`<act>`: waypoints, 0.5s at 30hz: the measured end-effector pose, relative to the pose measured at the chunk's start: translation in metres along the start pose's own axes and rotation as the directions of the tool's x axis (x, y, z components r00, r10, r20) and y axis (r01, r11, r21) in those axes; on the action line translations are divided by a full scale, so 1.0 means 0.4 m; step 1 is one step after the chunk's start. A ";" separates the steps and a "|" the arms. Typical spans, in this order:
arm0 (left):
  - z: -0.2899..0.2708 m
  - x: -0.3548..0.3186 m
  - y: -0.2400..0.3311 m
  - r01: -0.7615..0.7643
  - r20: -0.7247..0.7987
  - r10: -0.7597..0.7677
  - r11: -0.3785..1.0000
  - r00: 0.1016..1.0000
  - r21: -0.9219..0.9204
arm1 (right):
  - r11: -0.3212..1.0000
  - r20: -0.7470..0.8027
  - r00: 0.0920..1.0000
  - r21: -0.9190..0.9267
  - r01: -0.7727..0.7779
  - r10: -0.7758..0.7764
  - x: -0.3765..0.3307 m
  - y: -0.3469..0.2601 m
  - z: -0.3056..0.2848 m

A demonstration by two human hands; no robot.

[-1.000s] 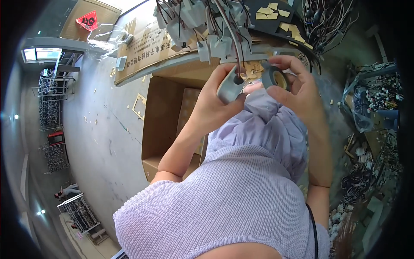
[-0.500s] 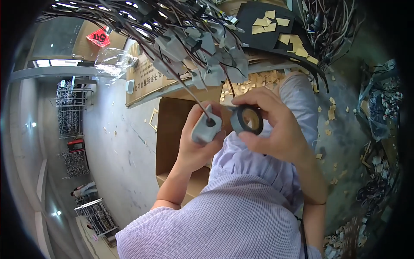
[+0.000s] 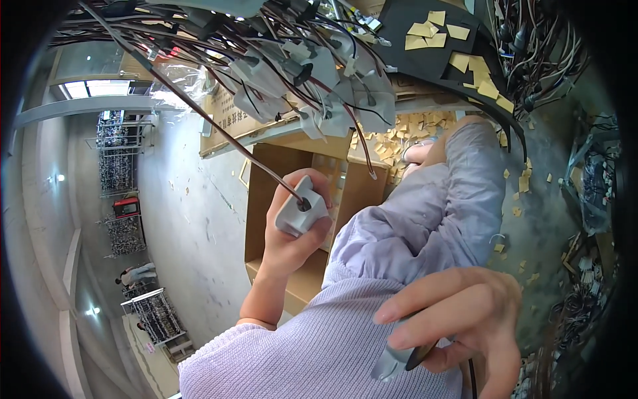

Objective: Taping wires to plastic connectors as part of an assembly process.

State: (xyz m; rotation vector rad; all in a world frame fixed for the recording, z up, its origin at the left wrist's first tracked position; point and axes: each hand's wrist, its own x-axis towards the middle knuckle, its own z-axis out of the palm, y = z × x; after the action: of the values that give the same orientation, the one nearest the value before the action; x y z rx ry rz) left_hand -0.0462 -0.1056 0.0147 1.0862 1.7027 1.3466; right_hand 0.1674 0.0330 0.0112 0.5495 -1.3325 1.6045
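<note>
My left hand point(image 3: 287, 245) is closed round a white plastic housing point(image 3: 292, 218). A brown cable point(image 3: 224, 133) comes out of its dark hole and runs up to the upper left. Low in front of my chest, my right hand point(image 3: 468, 319) holds a roll of black tape point(image 3: 420, 356) between bent fingers and thumb. Much of the roll is hidden behind the fingers. A loose greyish tape end point(image 3: 388, 364) sticks out from it. Just beyond my left hand hangs a bundle of similar white housings point(image 3: 325, 83) with cables.
An open cardboard box point(image 3: 262, 199) stands beside my left forearm. Black sheets point(image 3: 412, 63) with yellow paper squares point(image 3: 426, 34) lie on the worktop at the top. More cables point(image 3: 528, 60) hang at the upper right. Yellow scraps point(image 3: 525, 183) litter the floor.
My right hand has moved from beside the housing down and right toward my chest, carrying the tape roll. My left hand has shifted slightly left with the housing. The cable now reaches toward the upper left.
</note>
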 end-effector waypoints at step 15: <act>0.042 0.133 -0.029 -0.382 0.303 0.375 0.924 0.876 -0.038 | 0.718 -0.509 0.861 -0.595 -0.362 0.011 -0.052 -0.004 -0.097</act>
State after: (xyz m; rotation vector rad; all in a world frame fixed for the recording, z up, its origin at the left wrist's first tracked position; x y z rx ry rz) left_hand -0.0548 -0.0516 -0.0015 1.6150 1.3230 1.3037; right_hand 0.1869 0.0613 -0.0166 -0.4361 -1.4854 1.1599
